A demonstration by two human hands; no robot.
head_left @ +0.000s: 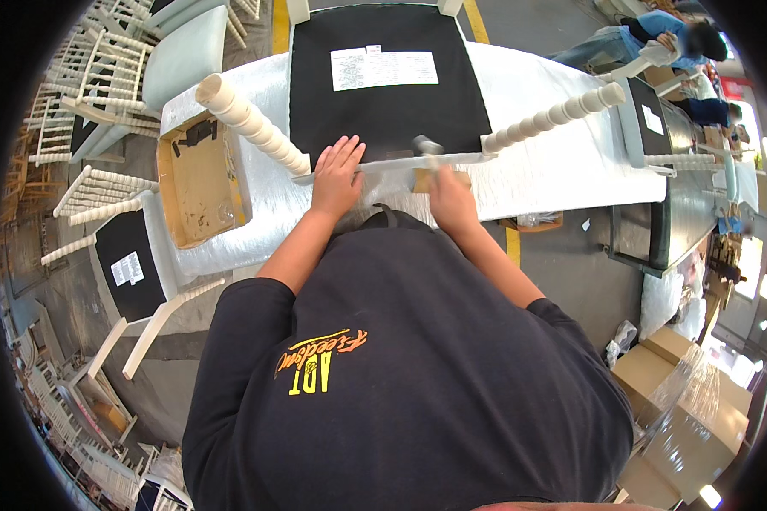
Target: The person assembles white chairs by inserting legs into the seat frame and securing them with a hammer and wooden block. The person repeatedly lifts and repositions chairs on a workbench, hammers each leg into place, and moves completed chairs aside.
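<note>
An upturned chair lies with its black seat underside (pixel 383 106) facing up, a white label (pixel 383 70) stuck to it. Its turned cream legs, left (pixel 251 123) and right (pixel 558 117), stick up at the near corners. My left hand (pixel 338 177) rests with fingers outstretched over the seat's near edge, beside the left leg. In my right hand (pixel 453 202) is a hammer (pixel 428 145), closed in the fist and blurred, its head over the near edge. A small tan piece (pixel 421 180), partly hidden, shows beside that hand.
The work table (pixel 554 179) wears a shiny wrap. On its left sits an open cardboard box (pixel 198 183) with small dark pieces. More chairs (pixel 132 264) crowd the left floor; wrapped cartons (pixel 686 417) stand lower right. A person in blue (pixel 656 43) works at the far right.
</note>
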